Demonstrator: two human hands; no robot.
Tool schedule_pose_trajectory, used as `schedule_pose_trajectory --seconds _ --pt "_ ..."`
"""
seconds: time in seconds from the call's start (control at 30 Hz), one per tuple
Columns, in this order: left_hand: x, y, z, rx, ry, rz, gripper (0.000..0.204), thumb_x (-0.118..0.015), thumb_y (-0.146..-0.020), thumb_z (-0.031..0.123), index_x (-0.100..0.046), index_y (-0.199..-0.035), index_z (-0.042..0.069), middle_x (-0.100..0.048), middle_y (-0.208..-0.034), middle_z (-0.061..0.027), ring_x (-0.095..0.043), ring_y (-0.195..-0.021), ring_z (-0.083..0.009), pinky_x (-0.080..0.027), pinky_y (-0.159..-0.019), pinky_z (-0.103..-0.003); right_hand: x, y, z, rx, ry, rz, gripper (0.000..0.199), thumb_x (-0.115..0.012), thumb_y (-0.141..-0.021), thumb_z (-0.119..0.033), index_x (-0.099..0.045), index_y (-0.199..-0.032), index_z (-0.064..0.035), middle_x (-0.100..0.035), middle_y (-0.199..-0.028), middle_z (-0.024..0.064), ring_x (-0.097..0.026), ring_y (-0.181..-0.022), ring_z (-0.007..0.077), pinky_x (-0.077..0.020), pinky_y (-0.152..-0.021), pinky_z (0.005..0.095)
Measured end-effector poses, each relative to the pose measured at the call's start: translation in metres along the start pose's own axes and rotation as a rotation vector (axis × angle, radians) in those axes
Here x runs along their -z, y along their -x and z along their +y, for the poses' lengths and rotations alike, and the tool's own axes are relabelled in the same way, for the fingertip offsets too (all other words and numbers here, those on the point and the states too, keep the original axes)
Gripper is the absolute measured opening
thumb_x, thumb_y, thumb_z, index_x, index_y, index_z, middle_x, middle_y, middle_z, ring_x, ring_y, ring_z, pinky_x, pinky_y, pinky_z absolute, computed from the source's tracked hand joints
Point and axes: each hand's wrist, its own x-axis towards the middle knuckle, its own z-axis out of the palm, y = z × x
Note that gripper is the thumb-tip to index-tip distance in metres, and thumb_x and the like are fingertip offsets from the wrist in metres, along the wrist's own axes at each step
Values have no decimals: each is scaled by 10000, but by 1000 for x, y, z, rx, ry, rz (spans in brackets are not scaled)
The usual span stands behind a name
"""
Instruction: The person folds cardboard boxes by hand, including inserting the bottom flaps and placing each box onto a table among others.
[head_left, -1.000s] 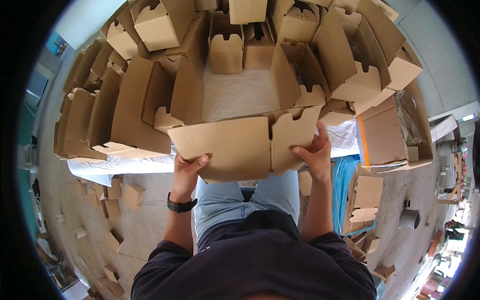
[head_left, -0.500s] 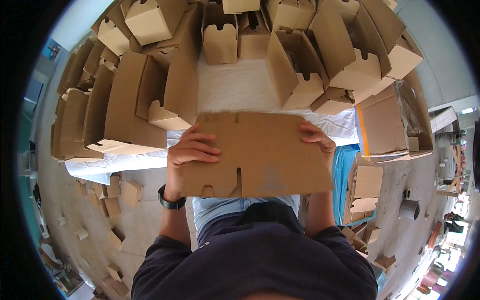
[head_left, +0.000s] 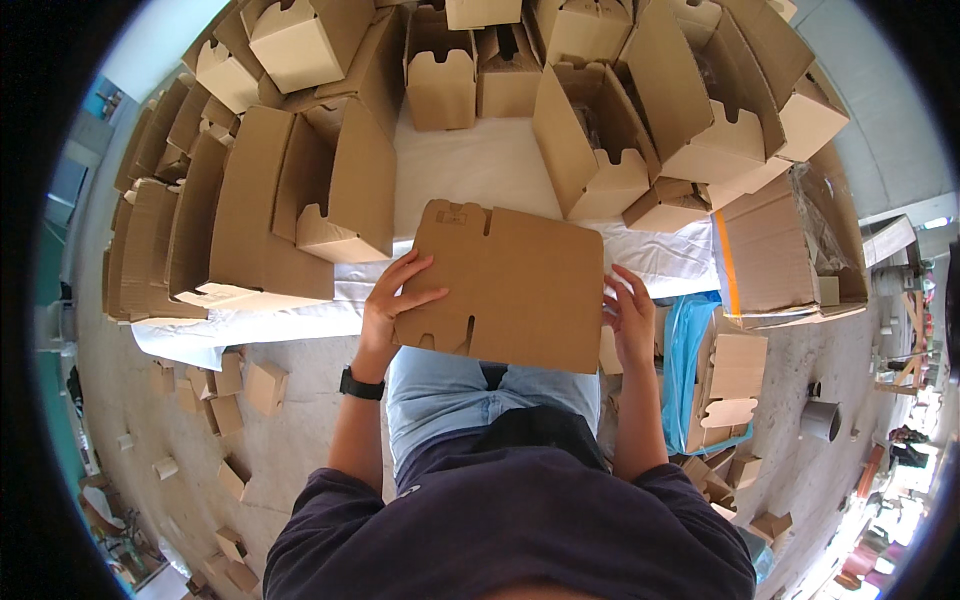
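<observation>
A flat brown cardboard box blank (head_left: 525, 285) with slots cut in its edges is held up over my lap, slightly tilted. My left hand (head_left: 392, 300) grips its left edge, with fingers on top; the thumb lies along the face. Close by the right edge, my right hand (head_left: 630, 312) has its fingers apart and curved, and I cannot tell whether a fingertip touches the board. A paler piece of cardboard (head_left: 610, 352) shows below the right edge, beside my right palm. The underside of the blank is hidden.
Folded open-topped cardboard boxes (head_left: 345, 190) crowd the white-covered table (head_left: 465, 170) on the left, back and right. A large carton (head_left: 765, 245) stands at the right. A blue-lined carton (head_left: 690, 370) holds flat cardboard. Small boxes (head_left: 265, 388) lie on the floor.
My right hand has let go of the blank's right side and opened. The blank's right part appears narrower, and the blank has tilted and shifted a little left and up with my left hand.
</observation>
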Motion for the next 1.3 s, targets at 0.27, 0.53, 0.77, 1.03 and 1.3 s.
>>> schedule_pose_trajectory --seconds 0.27,0.53,0.77,1.03,1.3 --pt "-2 1 -2 24 52 7 352 -724 -681 30 -797 -977 205 -606 -1310 -72 -482 -1313 -310 -435 -1076 -402 2 3 6 -209 75 -81 404 -598 -983 -320 -523 -1273 -50 -681 -1013 79 -660 -798 108 -510 -616 227" --pt "-3 3 -4 -9 20 7 354 -703 -724 13 -779 -1028 179 -591 -1329 -93 -489 -1309 -306 -439 -1074 -393 -14 8 5 -187 -95 -161 408 -644 -950 -175 -480 -1283 -6 -688 -1057 117 -685 -906 156 -550 -759 263" --pt "-11 16 -15 504 670 298 375 -498 -1014 130 -504 -1384 65 -579 -1335 -140 -602 -1157 -216 -552 -845 -280 -10 8 9 -141 -142 -172 384 -662 -920 -82 -469 -1245 -14 -693 -1046 136 -687 -920 182 -550 -789 287" --pt "-3 14 6 647 802 105 492 -642 -948 132 -461 -1381 -15 -642 -1216 -139 -644 -1046 -174 -532 -870 -281 -7 12 6 -35 -45 -228 397 -642 -918 -27 -454 -1268 -22 -701 -1049 137 -682 -949 178 -537 -839 295" --pt "-1 20 -13 507 654 191 362 -677 -863 -41 -578 -1206 15 -666 -1055 -43 -620 -936 -110 -497 -818 -253 -14 21 -10 134 112 -427 504 -656 -907 -15 -474 -1376 8 -655 -1191 81 -619 -1056 137 -501 -900 286"
